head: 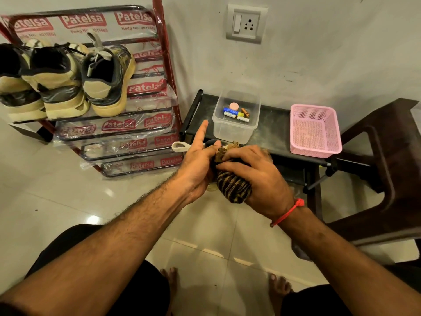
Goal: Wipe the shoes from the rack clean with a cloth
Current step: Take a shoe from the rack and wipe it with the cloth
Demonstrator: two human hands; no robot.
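Indoors, over glossy floor tiles (57, 179), right hand (257, 176) clamps cloth (232, 188); left hand (198, 163) steadies shoe (211, 143).

We see a pale wall (319, 42) with a switch socket (246, 23) — below it a dark low table (273, 124), a brown chair (387, 167) beside, glossy floor tiles (68, 190).

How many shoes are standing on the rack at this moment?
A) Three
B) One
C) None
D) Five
A: three shoes stand heel-out, side by side, on an upper shelf of the rack; the lower shelves hold none.
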